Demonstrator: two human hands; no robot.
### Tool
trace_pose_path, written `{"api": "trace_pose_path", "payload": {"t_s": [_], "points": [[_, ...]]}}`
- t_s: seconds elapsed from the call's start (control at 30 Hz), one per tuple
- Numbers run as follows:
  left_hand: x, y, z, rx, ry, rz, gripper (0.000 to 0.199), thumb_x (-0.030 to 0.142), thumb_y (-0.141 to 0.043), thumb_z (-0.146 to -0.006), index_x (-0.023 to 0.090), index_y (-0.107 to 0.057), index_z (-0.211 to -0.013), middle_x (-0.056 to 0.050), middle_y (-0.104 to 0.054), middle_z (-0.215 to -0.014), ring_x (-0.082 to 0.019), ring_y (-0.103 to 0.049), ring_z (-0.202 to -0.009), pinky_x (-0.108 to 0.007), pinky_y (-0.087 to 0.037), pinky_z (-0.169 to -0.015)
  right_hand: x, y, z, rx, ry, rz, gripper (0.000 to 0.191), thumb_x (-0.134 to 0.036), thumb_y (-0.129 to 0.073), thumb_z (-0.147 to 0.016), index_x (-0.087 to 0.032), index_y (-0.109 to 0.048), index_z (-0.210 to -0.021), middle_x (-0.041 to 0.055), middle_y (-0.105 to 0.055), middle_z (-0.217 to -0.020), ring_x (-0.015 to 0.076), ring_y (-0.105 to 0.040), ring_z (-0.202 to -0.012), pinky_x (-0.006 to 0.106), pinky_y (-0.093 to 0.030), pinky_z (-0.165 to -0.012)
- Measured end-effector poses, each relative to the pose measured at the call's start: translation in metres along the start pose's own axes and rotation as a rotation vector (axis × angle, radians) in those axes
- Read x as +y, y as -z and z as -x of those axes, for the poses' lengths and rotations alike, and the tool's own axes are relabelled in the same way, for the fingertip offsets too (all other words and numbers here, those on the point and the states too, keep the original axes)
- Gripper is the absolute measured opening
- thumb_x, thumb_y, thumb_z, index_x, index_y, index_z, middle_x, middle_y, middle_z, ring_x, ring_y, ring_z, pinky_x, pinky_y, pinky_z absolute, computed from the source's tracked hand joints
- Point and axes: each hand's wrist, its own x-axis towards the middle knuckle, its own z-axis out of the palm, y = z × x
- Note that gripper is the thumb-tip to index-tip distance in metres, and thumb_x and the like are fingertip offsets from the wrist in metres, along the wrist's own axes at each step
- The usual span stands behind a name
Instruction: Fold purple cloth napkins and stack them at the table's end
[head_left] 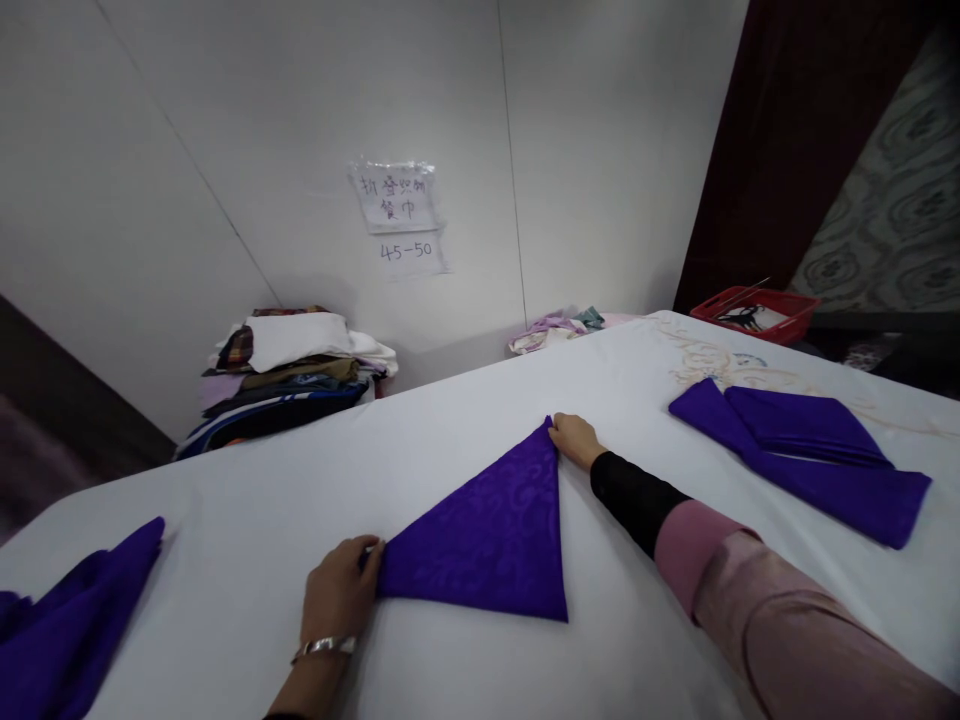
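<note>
A purple patterned napkin (487, 535), folded into a triangle, lies flat on the white tablecloth (420, 430) in front of me. My left hand (343, 582), with a silver band at the wrist, pinches the triangle's left corner between thumb and fingers. At the far corner, my right hand (576, 440) is closed on the tip of the same napkin. The third corner rests on the cloth near me, untouched by either hand.
Folded purple napkins (810, 425) lie at the right, and a crumpled purple cloth (82, 630) at the left. Behind the table are stacked clothes (300, 345), a lilac-and-white cloth bundle (551, 332) and a red basket (787, 325). Handwritten paper signs (397, 200) hang on the wall.
</note>
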Motion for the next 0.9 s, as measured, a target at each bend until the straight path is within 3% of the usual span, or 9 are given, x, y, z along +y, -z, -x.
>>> {"api": "trace_pose_path", "payload": {"t_s": [0.4, 0.7, 0.8, 0.9], "points": [[-0.010, -0.002, 0.003, 0.011, 0.054, -0.028, 0.040, 0.042, -0.034, -0.081, 0.020, -0.066, -0.090, -0.006, -0.068, -0.097, -0.023, -0.061, -0.091, -0.033, -0.044, -0.080, 0.009, 0.002, -0.016, -0.026, -0.014, -0.054, 0.019, -0.033, -0.053, -0.082, -0.018, -0.064, -0.087, 0.0078, -0.067, -0.096, 0.0206, -0.059, -0.089, 0.026, -0.037, -0.065], [-0.016, -0.003, 0.006, 0.065, 0.154, -0.088, 0.034, 0.036, -0.038, -0.082, 0.019, -0.066, -0.092, -0.008, -0.067, -0.095, -0.025, -0.060, -0.091, -0.036, -0.045, -0.076, 0.008, 0.001, -0.018, 0.018, 0.022, -0.049, 0.020, -0.030, -0.054, -0.081, -0.019, -0.065, -0.094, 0.0067, -0.066, -0.099, 0.0195, -0.057, -0.091, 0.025, -0.037, -0.067], [-0.024, 0.000, 0.006, 0.140, 0.213, -0.041, 0.030, 0.033, -0.043, -0.080, 0.017, -0.066, -0.090, -0.010, -0.067, -0.092, -0.026, -0.060, -0.087, -0.037, -0.047, -0.075, 0.008, 0.001, -0.018, 0.021, 0.044, -0.038, 0.017, -0.029, -0.054, -0.081, -0.020, -0.065, -0.091, 0.0055, -0.066, -0.098, 0.0183, -0.057, -0.090, 0.024, -0.036, -0.066], [-0.018, 0.004, 0.016, 0.249, 0.211, -0.002, 0.031, 0.033, -0.044, -0.082, 0.014, -0.065, -0.094, -0.011, -0.065, -0.098, -0.024, -0.059, -0.092, -0.036, -0.045, -0.084, 0.010, 0.000, -0.018, 0.016, 0.061, -0.021, 0.016, -0.029, -0.053, -0.081, -0.020, -0.065, -0.086, 0.0046, -0.067, -0.094, 0.0176, -0.058, -0.085, 0.025, -0.035, -0.063]]}}
